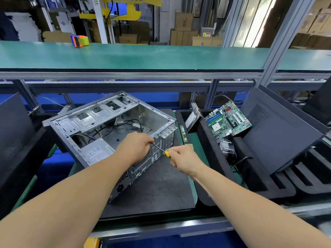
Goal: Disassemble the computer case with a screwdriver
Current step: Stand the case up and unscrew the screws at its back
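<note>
An open grey computer case (100, 120) lies on its side on a dark foam mat (161, 190), its rear panel facing me. A power supply (96, 152) and loose cables sit inside. My right hand (184, 161) grips the yellow handle of a screwdriver (167, 153). Its thin shaft points up and left toward the top edge of the rear panel. My left hand (136, 146) rests at that edge, fingers pinching the shaft near its tip.
A black foam tray (206, 158) to the right holds a green motherboard (227, 122), a hard drive (192, 120) and a heatsink (226, 146). A RAM stick (183, 133) lies beside the case. A dark side panel (279, 133) leans further right. A tape dispenser (79, 40) sits on the green shelf above.
</note>
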